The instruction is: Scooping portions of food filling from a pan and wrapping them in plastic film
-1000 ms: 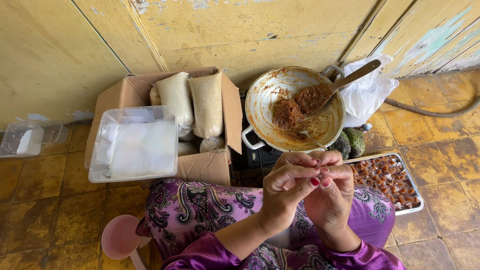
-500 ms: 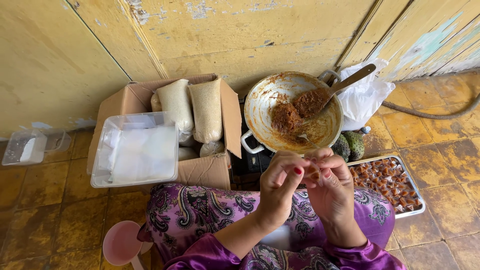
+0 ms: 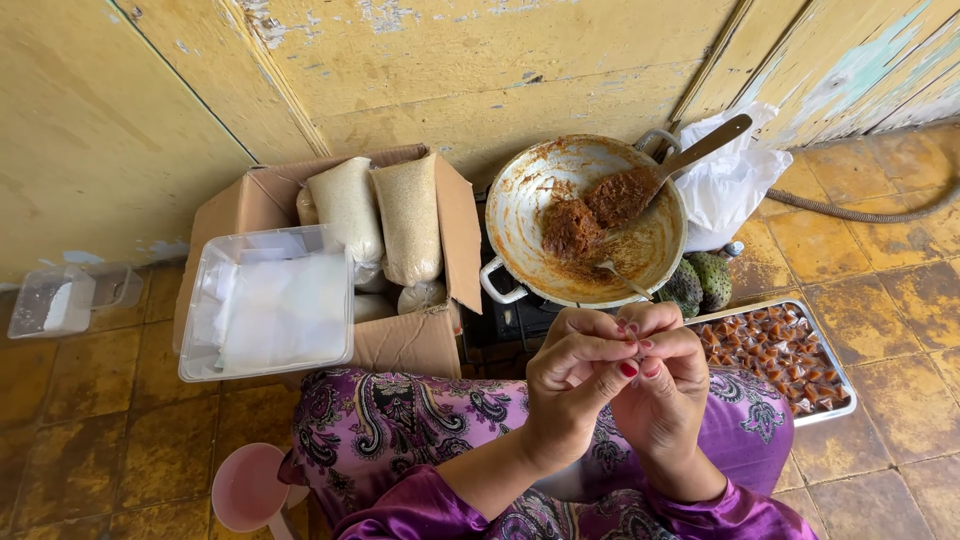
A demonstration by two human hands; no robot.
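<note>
Left hand (image 3: 575,375): I see fingers curled, pinching something small, hidden.
Right hand (image 3: 665,385): curled, touching left's fingertips; contents unclear.
Tray of wrapped sweets (image 3: 790,355): right.
Pan (image 3: 580,215): far.

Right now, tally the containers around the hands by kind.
Cardboard box: 1
Clear plastic tub: 1
Pan: 1
Metal tray: 1
Pink cup: 1
Total: 5

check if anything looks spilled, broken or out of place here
Nothing spilled. The pan is smeared with brown paste up its sides, and the wall's yellow paint is peeling. Both hands meet over the lap.
</note>
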